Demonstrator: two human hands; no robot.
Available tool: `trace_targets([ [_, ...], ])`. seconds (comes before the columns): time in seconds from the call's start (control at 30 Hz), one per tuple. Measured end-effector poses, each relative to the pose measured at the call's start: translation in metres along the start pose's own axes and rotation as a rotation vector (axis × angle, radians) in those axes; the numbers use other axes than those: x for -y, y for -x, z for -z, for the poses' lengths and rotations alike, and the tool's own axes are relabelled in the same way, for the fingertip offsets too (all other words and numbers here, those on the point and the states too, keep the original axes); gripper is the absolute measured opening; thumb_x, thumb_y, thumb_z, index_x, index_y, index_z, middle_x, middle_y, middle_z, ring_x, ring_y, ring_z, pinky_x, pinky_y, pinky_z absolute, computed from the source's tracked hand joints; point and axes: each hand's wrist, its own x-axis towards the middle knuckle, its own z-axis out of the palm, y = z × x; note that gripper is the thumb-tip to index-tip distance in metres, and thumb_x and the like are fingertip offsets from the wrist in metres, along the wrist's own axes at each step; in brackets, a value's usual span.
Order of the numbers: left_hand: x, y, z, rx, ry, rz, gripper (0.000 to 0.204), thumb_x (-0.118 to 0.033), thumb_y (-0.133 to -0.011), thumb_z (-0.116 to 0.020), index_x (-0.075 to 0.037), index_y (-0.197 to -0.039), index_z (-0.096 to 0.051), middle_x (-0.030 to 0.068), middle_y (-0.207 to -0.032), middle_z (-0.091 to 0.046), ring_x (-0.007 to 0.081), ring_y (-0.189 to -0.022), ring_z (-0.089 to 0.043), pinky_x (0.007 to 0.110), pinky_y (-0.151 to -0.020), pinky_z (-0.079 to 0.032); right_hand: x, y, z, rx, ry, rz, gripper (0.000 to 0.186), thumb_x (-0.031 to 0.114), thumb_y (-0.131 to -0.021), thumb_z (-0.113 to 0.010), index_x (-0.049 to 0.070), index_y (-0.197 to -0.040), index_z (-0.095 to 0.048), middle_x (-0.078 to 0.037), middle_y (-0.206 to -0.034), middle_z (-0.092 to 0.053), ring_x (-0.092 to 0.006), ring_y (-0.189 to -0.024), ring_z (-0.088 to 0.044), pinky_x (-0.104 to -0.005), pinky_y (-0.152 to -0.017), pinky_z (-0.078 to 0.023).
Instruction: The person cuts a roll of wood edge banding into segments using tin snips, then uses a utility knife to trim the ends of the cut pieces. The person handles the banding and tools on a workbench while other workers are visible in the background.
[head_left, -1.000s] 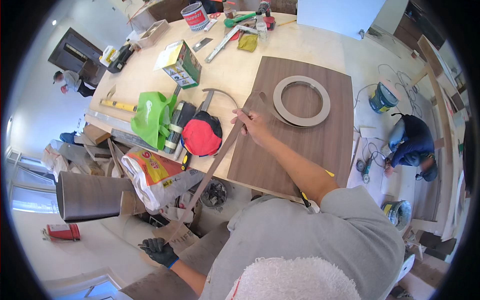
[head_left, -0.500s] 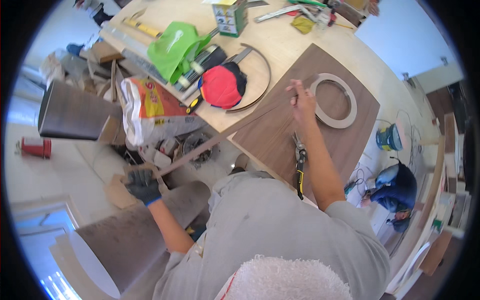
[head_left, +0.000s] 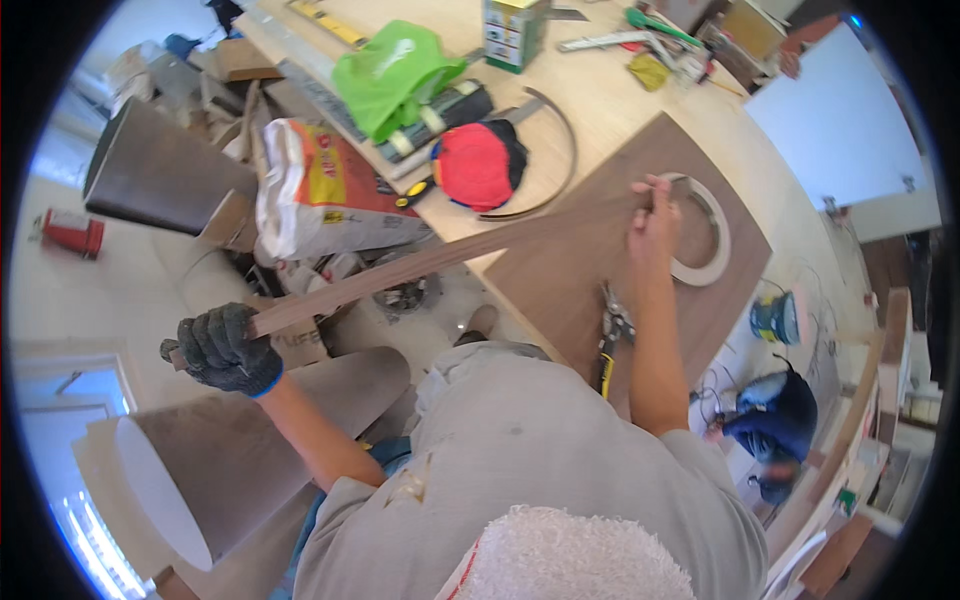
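Note:
A long wood-grain edge banding strip stretches between my two hands, rising from left to right. My left hand, in a dark grey work glove, is closed round its left part, and a short end pokes out past the glove. My bare right hand pinches the strip over the brown panel, beside the edge banding roll lying there. The roll is a pale ring, partly hidden by my fingers. Nearer me on the panel, left of my right forearm, rest hand snips with black and yellow handles.
On the pale workbench lie a red and black cap, a green bag, a box and tools. An orange-white sack and large brown rolls stand left. Another person crouches at right.
My left hand has moved left, drawing the strip out straighter, with its broad face now more visible. My right hand still pinches it near the roll. The whole view has shifted slightly.

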Motion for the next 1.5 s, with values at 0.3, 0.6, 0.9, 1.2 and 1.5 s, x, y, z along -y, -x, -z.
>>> trace_targets([
  [0.3,-0.04,-0.008,-0.074,0.474,-0.272,-0.043,0.042,-0.042,-0.096,-0.045,-0.023,-0.06,-0.051,-0.0077,-0.045,-0.043,0.0037,-0.043,-0.045,0.027,-0.048,-0.041,-0.018,-0.014,-0.005,0.026,0.114,0.062,0.035,0.037,-0.102,-0.056,0.004,-0.11,-0.065,-0.005,-0.091,-0.071,-0.0024,-0.055,-0.048,-0.0187,-0.042,-0.035],
  [0.6,-0.029,0.032,0.084,-0.145,-0.676,0.397,0.044,-0.05,-0.101,-0.048,-0.012,-0.079,-0.05,0.0008,-0.062,-0.04,0.0145,-0.054,-0.04,0.031,-0.054,-0.037,-0.008,0.006,-0.017,0.086,0.074,0.029,0.044,0.042,-0.101,-0.056,-0.001,-0.107,-0.066,-0.011,-0.092,-0.074,-0.0062,-0.051,-0.051,-0.0203,-0.046,-0.04],
  [0.9,-0.002,0.106,0.171,-0.715,-0.267,0.266,0.043,-0.048,-0.098,-0.046,-0.013,-0.073,-0.051,-0.0017,-0.05,-0.033,0.0117,-0.039,-0.028,0.029,-0.04,-0.028,-0.024,0.032,-0.014,0.132,0.046,-0.088,0.039,0.038,-0.102,-0.056,0.001,-0.106,-0.067,-0.01,-0.089,-0.073,-0.0059,-0.046,-0.046,-0.0205,-0.042,-0.035],
  [1.2,-0.004,0.033,0.078,-0.291,-0.198,0.069,0.051,-0.046,-0.104,-0.038,-0.016,-0.063,-0.044,-0.0032,-0.045,-0.034,0.0112,-0.034,-0.028,0.026,-0.038,-0.031,-0.026,0.01,0.018,-0.047,-0.214,-0.15,0.032,0.036,-0.103,-0.055,0.005,-0.101,-0.06,-0.006,-0.083,-0.067,-0.0075,-0.045,-0.04,-0.0226,-0.043,-0.032],
  [1.5,-0.004,0.01,0.003,0.026,-0.043,0.116,0.057,-0.043,-0.106,-0.031,-0.02,-0.054,-0.039,-0.0037,-0.039,-0.032,0.0104,-0.029,-0.025,0.027,-0.035,-0.029,0.017,-0.01,-0.002,0.023,-0.377,-0.065,0.028,0.034,-0.104,-0.053,0.008,-0.102,-0.06,-0.003,-0.082,-0.065,-0.0063,-0.045,-0.038,-0.0221,-0.045,-0.031],
])
